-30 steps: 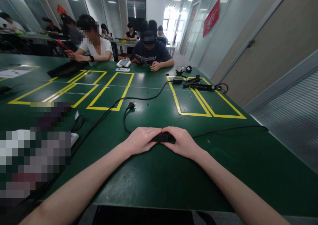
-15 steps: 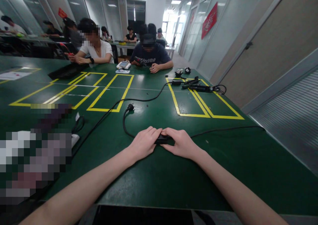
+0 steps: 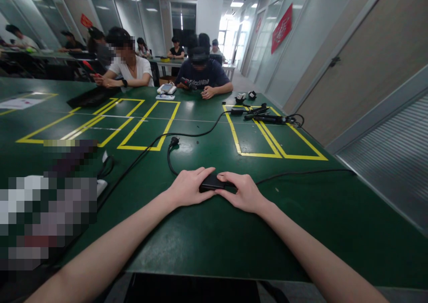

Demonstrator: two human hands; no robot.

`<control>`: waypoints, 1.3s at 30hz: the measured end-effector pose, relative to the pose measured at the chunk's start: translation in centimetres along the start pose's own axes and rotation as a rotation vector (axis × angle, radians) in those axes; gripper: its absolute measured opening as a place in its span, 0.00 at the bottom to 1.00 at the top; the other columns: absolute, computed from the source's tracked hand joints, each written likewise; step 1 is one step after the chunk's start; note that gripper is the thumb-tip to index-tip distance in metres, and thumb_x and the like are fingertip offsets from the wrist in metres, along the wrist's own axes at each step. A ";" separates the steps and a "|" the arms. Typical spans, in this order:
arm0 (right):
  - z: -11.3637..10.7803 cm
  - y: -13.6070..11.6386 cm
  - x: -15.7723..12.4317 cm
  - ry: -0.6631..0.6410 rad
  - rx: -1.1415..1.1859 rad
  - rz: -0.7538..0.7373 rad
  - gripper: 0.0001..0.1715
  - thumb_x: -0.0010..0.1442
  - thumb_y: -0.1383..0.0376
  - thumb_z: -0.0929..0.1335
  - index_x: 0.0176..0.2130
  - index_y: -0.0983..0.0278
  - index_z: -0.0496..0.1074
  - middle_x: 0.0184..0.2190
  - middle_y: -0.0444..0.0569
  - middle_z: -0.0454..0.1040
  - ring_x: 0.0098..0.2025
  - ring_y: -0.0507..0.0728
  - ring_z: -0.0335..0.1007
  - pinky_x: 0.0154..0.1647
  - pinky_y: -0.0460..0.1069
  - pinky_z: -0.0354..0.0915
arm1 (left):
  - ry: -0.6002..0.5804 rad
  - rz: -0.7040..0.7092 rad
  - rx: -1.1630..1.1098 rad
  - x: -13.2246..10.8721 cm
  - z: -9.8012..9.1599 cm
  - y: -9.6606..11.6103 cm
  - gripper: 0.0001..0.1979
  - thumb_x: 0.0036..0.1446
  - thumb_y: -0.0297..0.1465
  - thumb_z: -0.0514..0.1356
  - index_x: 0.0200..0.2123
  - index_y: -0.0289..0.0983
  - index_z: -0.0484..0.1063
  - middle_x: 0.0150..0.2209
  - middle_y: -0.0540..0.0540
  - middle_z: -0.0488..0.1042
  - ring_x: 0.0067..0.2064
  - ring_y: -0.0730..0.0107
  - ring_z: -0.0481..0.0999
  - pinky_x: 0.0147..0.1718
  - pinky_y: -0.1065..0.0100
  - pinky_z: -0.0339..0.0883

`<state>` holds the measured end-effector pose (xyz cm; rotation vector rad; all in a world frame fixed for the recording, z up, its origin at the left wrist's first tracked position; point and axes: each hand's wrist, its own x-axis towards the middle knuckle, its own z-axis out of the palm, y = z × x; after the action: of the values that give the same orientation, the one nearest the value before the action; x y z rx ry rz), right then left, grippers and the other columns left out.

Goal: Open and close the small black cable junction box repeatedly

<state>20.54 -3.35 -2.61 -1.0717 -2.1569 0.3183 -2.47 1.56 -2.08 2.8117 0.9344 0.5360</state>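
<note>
Two bare hands meet over the near middle of a green bench point(image 3: 187, 249). The left hand point(image 3: 187, 188) grips the left part of a black power adapter point(image 3: 212, 182); the right hand point(image 3: 243, 191) pinches its right end between thumb and fingers. A short cord point(image 3: 170, 160) curves from beyond the left hand to a black plug point(image 3: 174, 141). A thin cable point(image 3: 301, 172) runs rightward to the bench's edge. Yellow tape point(image 3: 138, 148) outlines rectangles farther off.
</note>
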 end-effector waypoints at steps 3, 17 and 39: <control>-0.3 -0.2 0.1 -0.064 0.034 0.031 0.12 0.64 0.58 0.72 0.45 0.61 0.73 0.42 0.52 0.81 0.43 0.61 0.80 0.43 0.52 0.72 | -0.078 0.017 0.027 -0.1 -0.3 0.0 0.28 0.68 0.48 0.59 0.64 0.38 0.63 0.51 0.41 0.78 0.45 0.55 0.82 0.39 0.63 0.75; 0.0 -0.9 0.5 -0.159 0.361 0.366 0.12 0.67 0.55 0.67 0.38 0.61 0.67 0.35 0.43 0.73 0.29 0.51 0.66 0.30 0.46 0.59 | -0.100 0.016 -0.045 0.3 -0.8 0.3 0.27 0.65 0.53 0.60 0.56 0.38 0.69 0.47 0.43 0.79 0.42 0.59 0.81 0.37 0.65 0.70; -1.1 -0.5 0.5 -0.213 0.115 0.198 0.20 0.68 0.58 0.67 0.57 0.58 0.75 0.53 0.51 0.81 0.51 0.61 0.79 0.53 0.56 0.72 | -0.132 -0.140 -0.045 0.7 -0.3 -0.2 0.21 0.71 0.49 0.55 0.39 0.38 0.74 0.35 0.46 0.81 0.36 0.60 0.81 0.35 0.67 0.69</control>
<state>20.78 -3.37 -1.39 -1.2349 -2.1883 0.6664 -2.18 2.13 -1.69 2.6782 1.0679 0.3448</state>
